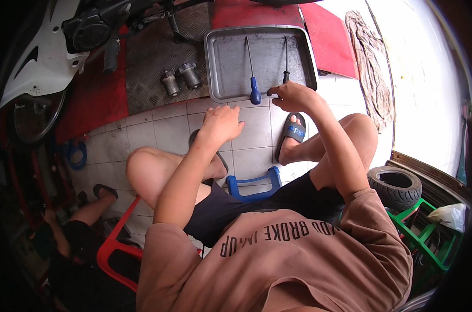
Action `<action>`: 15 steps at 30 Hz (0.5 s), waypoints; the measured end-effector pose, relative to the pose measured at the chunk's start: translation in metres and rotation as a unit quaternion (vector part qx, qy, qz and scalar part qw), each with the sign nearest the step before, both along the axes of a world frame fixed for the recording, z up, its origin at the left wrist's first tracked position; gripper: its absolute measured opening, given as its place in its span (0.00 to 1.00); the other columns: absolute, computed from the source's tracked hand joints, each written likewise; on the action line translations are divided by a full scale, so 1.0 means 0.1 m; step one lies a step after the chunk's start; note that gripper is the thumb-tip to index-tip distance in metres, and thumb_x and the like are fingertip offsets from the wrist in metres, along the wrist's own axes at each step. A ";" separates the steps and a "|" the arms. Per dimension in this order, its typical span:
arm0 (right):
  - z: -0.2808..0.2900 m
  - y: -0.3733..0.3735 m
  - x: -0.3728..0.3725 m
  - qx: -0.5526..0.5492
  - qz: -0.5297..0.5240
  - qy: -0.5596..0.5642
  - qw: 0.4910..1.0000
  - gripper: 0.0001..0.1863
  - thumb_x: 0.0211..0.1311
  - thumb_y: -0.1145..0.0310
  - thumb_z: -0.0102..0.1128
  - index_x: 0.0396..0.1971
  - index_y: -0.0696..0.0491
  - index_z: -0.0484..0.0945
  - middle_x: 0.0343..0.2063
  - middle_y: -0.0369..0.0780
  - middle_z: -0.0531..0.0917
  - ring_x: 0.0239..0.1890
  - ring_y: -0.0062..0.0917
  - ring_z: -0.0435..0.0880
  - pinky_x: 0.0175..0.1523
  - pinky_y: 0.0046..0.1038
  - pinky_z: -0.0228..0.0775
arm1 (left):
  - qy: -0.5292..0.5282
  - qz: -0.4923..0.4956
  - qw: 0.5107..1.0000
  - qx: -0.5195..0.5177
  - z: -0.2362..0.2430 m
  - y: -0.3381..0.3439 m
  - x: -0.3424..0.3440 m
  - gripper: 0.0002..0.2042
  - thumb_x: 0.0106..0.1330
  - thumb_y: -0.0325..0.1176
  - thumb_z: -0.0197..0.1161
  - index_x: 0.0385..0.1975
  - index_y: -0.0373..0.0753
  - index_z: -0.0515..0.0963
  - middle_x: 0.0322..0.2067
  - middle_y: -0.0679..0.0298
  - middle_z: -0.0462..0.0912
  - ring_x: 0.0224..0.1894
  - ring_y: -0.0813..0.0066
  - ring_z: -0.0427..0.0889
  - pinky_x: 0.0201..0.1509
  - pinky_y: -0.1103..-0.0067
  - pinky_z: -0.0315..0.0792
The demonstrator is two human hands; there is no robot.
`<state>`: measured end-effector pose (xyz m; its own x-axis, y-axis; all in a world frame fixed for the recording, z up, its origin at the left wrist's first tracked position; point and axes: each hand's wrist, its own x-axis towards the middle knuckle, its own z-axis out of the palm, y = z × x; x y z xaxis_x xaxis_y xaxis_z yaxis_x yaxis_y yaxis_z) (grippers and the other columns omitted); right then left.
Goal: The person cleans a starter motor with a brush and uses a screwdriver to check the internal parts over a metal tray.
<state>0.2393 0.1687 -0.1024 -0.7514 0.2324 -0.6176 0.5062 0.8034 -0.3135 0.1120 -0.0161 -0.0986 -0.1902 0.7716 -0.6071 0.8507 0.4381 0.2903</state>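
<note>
A shallow metal tray [225, 62] holds two long screwdrivers lying lengthwise, one with a blue handle [255, 92], one with a black handle [286, 76]. My right hand [290, 96] is at the tray's near rim just below the black handle, fingers apart and slightly bent; whether it touches the rim is unclear. My left hand [220, 122] hovers below the tray's near left corner with fingers spread, holding nothing. Two cylindrical metal parts [189, 75] stand left of the tray on a chequer-plate surface [147, 52].
A motorbike [49, 73] is at upper left, a rag [368, 88] at right. A blue stool [251, 184] is between my legs. A tyre [397, 200] rests by a green crate [428, 249]. Another person [80, 239] is at lower left near a red chair [116, 260].
</note>
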 end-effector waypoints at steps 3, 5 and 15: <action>-0.05 -0.01 0.01 0.009 0.015 0.021 1.000 0.19 0.62 0.62 0.52 0.53 0.47 0.75 0.36 0.48 0.84 0.41 0.43 0.82 0.49 0.40 0.73 | -0.002 -0.001 1.000 -0.006 -0.01 0.00 -0.01 0.24 0.63 0.44 0.57 0.55 0.35 0.71 0.43 0.48 0.79 0.51 0.53 0.77 0.57 0.61 0.67; -0.06 -0.02 0.00 0.008 0.014 0.019 1.000 0.19 0.62 0.62 0.52 0.53 0.47 0.75 0.36 0.48 0.84 0.41 0.43 0.82 0.49 0.40 0.74 | 0.008 0.003 1.000 0.013 -0.03 -0.04 -0.02 0.24 0.63 0.44 0.57 0.55 0.35 0.71 0.43 0.48 0.80 0.51 0.53 0.77 0.58 0.61 0.68; -0.07 -0.09 -0.06 0.003 0.018 -0.002 1.000 0.20 0.62 0.61 0.52 0.54 0.45 0.75 0.39 0.48 0.83 0.45 0.41 0.82 0.52 0.39 0.73 | 0.013 -0.007 1.000 0.006 -0.05 -0.03 0.01 0.23 0.63 0.44 0.57 0.53 0.35 0.72 0.42 0.49 0.80 0.49 0.52 0.78 0.56 0.61 0.69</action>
<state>0.2338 0.1599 -0.1093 -0.7572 0.2089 -0.6189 0.4779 0.8231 -0.3068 0.1135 -0.0196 -0.1036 -0.1949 0.7811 -0.5932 0.8640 0.4230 0.2730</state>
